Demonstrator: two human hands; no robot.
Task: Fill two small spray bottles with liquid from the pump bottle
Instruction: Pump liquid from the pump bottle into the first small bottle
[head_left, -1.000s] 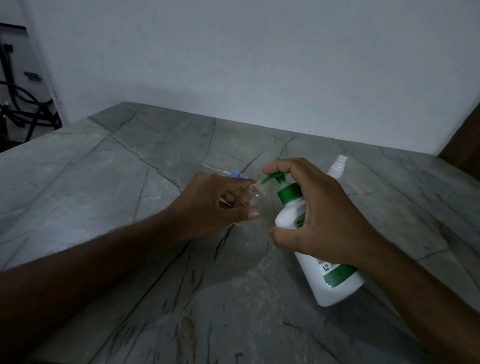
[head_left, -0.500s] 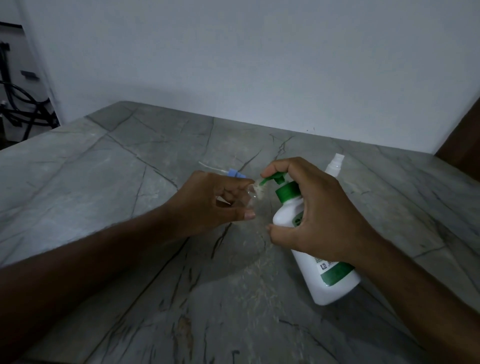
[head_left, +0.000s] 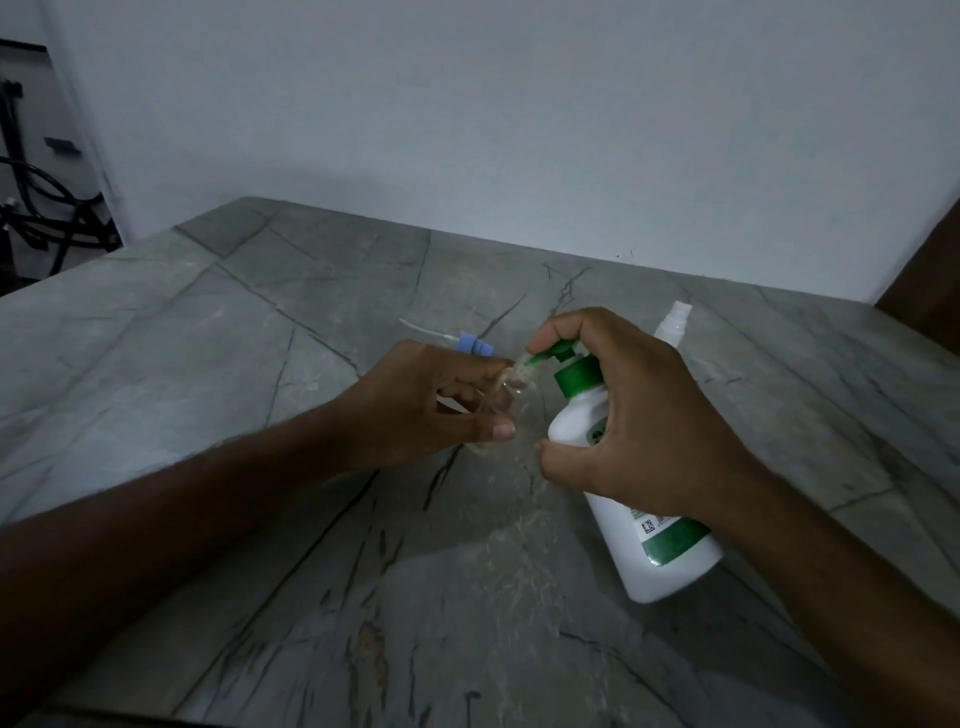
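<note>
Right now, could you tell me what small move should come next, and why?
Probably press the green pump head down: the right hand grips the white pump bottle, and its nozzle sits at the mouth of the small clear bottle in the left hand.

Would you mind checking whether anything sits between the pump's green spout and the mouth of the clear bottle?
Nothing visible does. The green spout tips straight at the open mouth of the clear bottle held in the left hand.

veined grey stone table (head_left: 260, 364), matt; glossy white plastic pump bottle (head_left: 670, 561).
</note>
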